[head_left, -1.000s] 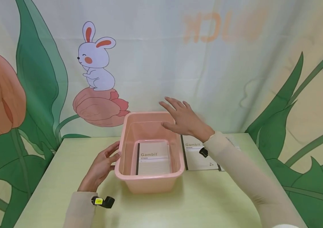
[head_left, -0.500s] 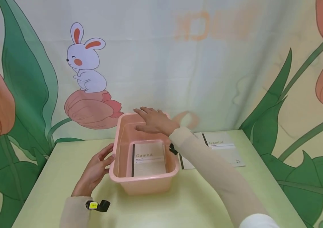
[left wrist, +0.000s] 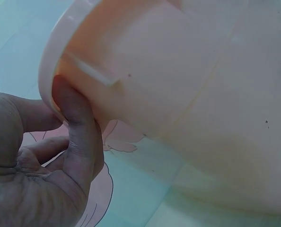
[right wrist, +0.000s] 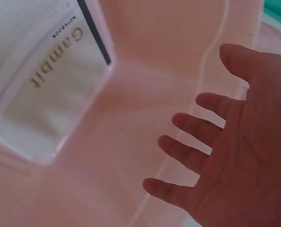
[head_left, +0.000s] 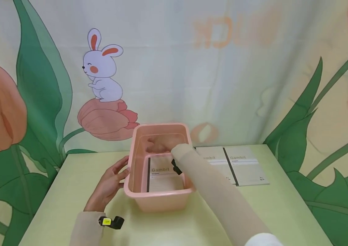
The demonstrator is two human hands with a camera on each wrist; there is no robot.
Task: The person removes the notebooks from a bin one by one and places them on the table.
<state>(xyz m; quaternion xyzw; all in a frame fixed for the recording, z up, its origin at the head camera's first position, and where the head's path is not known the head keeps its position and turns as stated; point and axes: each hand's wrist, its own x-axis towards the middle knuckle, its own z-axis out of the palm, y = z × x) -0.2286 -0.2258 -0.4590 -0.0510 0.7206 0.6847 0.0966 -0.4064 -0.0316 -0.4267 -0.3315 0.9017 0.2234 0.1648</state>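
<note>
Pink plastic tub [head_left: 161,202] sits on the table [head_left: 253,208] w/ 1 Gambit notebook [head_left: 163,181] flat on its floor. R hand [right wrist: 247,144] is down in the tub nr the far end; the head view blurs it, but the R wrist cam shows its fingers spread apart. L hand [head_left: 107,184] pinches the tub's left rim; the L wrist cam shows 1 fingertip tucked under the lip. Only the head view shows 2 more Gambit notebooks [head_left: 249,169] to the right.

Cartoon-printed curtains [head_left: 167,75] around a table [head_left: 161,230] suggest a makeshift booth.
</note>
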